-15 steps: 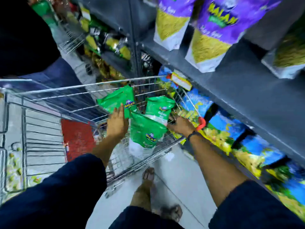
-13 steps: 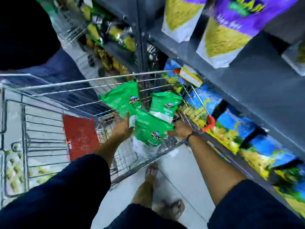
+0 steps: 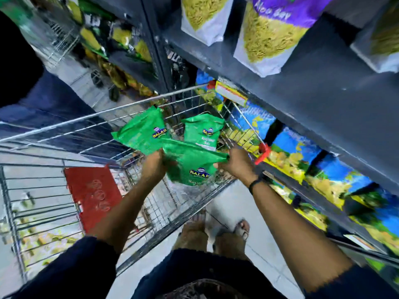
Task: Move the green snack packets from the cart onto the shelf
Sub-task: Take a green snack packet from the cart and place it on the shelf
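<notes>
Three green snack packets stand in the wire cart [image 3: 64,124]. The nearest green packet [image 3: 192,167] is gripped at its top edge by both hands: my left hand [image 3: 154,162] on its left corner, my right hand [image 3: 234,161] on its right corner. Behind it, a second green packet [image 3: 142,132] leans to the left and a third green packet [image 3: 204,131] stands at the back right of the cart. The grey shelf [image 3: 323,93] runs along the right, above the cart.
Purple-and-white snack bags [image 3: 267,37] stand on the grey shelf, with bare shelf surface in front of them. Blue-and-yellow packets [image 3: 302,160] fill the lower shelf. A red flap [image 3: 92,193] lies in the cart. My sandalled feet [image 3: 216,234] stand on the floor beside the cart.
My left hand left the back-left packet and took the nearest packet's left corner. My right hand closed on its right corner. The packet's top is now pulled taut between both hands.
</notes>
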`<act>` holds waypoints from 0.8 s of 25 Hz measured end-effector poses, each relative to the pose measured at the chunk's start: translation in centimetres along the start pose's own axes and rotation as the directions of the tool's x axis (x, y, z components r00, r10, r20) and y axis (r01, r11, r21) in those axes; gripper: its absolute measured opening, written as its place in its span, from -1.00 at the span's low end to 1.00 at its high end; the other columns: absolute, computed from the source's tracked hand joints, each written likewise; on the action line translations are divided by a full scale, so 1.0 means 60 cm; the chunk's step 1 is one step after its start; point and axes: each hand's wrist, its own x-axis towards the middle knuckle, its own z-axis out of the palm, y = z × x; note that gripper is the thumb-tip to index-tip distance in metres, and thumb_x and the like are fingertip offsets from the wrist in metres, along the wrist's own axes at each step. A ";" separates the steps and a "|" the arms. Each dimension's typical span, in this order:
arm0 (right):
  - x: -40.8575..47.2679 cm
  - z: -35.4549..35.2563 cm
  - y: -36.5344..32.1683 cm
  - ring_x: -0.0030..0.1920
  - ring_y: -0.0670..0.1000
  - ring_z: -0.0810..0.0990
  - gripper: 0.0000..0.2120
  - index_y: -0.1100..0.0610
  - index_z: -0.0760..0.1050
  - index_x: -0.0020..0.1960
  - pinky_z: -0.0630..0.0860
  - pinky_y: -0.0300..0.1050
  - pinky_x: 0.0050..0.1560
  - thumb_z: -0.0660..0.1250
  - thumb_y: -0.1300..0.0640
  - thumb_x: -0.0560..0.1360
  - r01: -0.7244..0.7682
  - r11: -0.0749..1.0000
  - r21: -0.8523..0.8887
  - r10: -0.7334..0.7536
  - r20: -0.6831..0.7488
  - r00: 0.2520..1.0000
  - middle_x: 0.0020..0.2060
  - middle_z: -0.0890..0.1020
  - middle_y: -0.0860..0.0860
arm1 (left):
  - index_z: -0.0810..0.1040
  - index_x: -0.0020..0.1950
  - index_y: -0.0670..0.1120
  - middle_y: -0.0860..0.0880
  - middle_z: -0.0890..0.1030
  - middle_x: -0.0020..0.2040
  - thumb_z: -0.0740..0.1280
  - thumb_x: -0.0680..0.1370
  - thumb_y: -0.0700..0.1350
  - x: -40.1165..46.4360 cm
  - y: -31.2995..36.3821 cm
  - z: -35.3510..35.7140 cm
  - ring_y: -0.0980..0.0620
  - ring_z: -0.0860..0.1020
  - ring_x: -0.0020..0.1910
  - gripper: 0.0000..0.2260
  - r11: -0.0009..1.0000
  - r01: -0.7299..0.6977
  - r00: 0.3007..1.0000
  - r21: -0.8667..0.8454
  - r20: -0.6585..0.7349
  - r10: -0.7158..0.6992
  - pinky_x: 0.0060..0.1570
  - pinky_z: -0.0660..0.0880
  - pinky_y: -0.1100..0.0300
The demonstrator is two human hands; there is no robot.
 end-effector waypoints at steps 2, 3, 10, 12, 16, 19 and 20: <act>-0.040 -0.060 -0.005 -0.35 0.03 0.52 -0.73 0.20 0.61 -0.03 0.40 -0.17 -0.31 0.48 0.13 0.31 0.055 0.993 0.106 -0.048 -0.067 0.997 -0.38 0.61 0.03 | 0.53 0.03 -0.30 -0.40 0.62 0.01 0.43 0.40 -0.10 -0.024 0.051 -0.033 -0.31 0.58 0.02 -0.67 0.997 -0.061 0.994 0.048 -0.091 0.065 -0.06 0.47 -0.07; -0.065 -0.100 -0.005 -0.40 -0.04 0.46 -0.79 0.19 0.62 -0.10 0.37 -0.16 -0.34 0.48 0.13 0.31 0.086 0.982 0.171 -0.067 -0.118 0.991 -0.45 0.54 -0.04 | 0.54 0.01 -0.30 -0.40 0.62 -0.02 0.43 0.40 -0.08 -0.035 0.085 -0.047 -0.32 0.58 0.00 -0.67 0.991 -0.109 0.984 0.072 -0.136 0.118 -0.08 0.48 -0.08; -0.245 -0.419 -0.012 -0.35 -0.11 0.63 -0.84 0.06 0.56 -0.30 0.61 -0.24 -0.32 0.39 0.29 0.38 0.422 0.768 0.483 -0.148 -0.506 0.850 -0.44 0.69 -0.07 | 0.54 0.14 -0.10 -0.22 0.65 0.11 0.30 0.29 0.26 -0.091 0.416 -0.134 -0.15 0.59 0.12 -0.43 0.800 -0.600 0.782 0.004 -0.208 0.588 0.09 0.53 -0.13; -0.267 -0.500 0.006 -0.43 -0.16 0.61 -0.96 0.20 0.57 -0.15 0.59 -0.32 -0.39 0.38 0.29 0.40 0.478 0.750 0.458 -0.142 -0.594 0.792 -0.51 0.66 -0.11 | 0.54 0.17 -0.10 -0.18 0.64 0.15 0.27 0.24 0.28 -0.080 0.516 -0.125 -0.10 0.58 0.15 -0.36 0.702 -0.712 0.693 -0.028 -0.186 0.696 0.15 0.51 -0.11; -0.235 -0.600 0.061 -0.20 0.09 0.66 -0.73 0.33 0.50 0.02 0.66 0.00 -0.17 0.42 0.26 0.36 0.468 0.733 0.493 -0.017 -0.675 0.738 -0.08 0.65 0.23 | 0.53 0.17 -0.13 -0.22 0.62 0.17 0.39 0.27 0.14 -0.044 0.656 -0.073 -0.13 0.57 0.16 -0.45 0.681 -0.728 0.683 -0.084 -0.184 0.707 0.19 0.49 -0.08; -0.204 -0.607 0.104 -0.25 0.03 0.62 -0.84 0.07 0.43 -0.24 0.65 -0.02 -0.14 0.42 0.23 0.37 0.388 0.751 0.535 0.065 -0.644 0.763 -0.02 0.61 0.20 | 0.48 0.20 -0.22 -0.27 0.57 0.19 0.42 0.34 -0.01 -0.020 0.686 -0.013 -0.19 0.53 0.18 -0.50 0.719 -0.663 0.748 -0.209 -0.159 0.644 0.26 0.45 -0.12; -0.193 -0.597 0.116 -0.24 0.03 0.61 -0.82 0.04 0.41 -0.26 0.65 0.00 -0.11 0.41 0.18 0.37 0.364 0.766 0.529 0.086 -0.646 0.759 -0.06 0.60 0.17 | 0.47 0.20 -0.26 -0.27 0.56 0.19 0.39 0.36 -0.04 -0.018 0.684 0.002 -0.19 0.55 0.14 -0.51 0.718 -0.636 0.768 -0.283 -0.132 0.627 0.26 0.45 -0.14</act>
